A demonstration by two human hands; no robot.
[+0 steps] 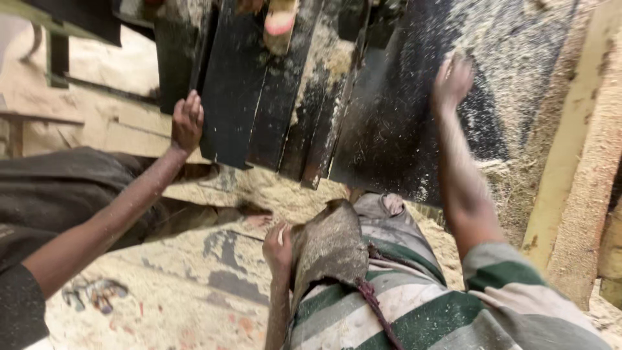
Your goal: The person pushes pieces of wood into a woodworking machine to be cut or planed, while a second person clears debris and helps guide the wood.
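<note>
**Hands at dark boards amid sawdust**

While sawdust covers the floor (194, 298), the person's right hand (451, 81), upper right of the frame, lies flat with fingers spread on a wide dark board (395, 123) dusted with shavings. Their left hand (278, 249), lower centre, is curled shut, pinching the edge of a stiff grey cloth (330, 246) over a striped green-and-white shirt (414, 311). At left centre, a co-worker's hand (187, 121) presses open against narrower dark planks (259, 97), which stand at upper centre beside the wide board.

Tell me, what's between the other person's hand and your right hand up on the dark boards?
Several narrow dark boards, dusted with sawdust, lie between the co-worker's hand and the right hand, seen from the head camera.
</note>
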